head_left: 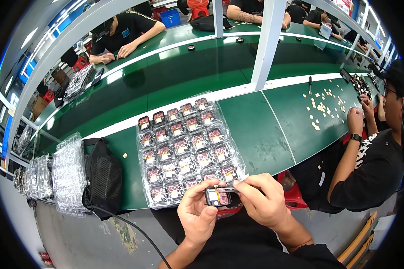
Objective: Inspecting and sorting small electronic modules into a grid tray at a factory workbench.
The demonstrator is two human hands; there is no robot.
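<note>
Head view. The left hand (pixel 197 215) held a small dark module (pixel 217 197) just in front of the body, below the near edge of the green bench (pixel 251 130). Its fingers were closed around the left end and underside of the module. The right hand (pixel 260 199) gripped the right end, with thumb and forefinger pinched narrow on what appeared to be a thin tool or tab at the top edge; the picture was too small there to tell which.

A clear tray (pixel 189 150) lay on the bench just beyond the hands, its near edge touching or overlapping the bench rim. Every visible pocket held a similar red-and-black module, so no pocket could be identified as the one from which the held module came. Nothing in the view separated finished modules from unfinished ones, so progress could not be judged beyond one module being in hand and the tray being full.

A black bag (pixel 104 179) lay just left of the tray, with a cable (pixel 134 228) running from it toward the lower edge. Stacks of clear trays (pixel 67 175) stood further left. At the right, another person (pixel 372 161) sat at the bench near scattered small pale pieces (pixel 321 107).
</note>
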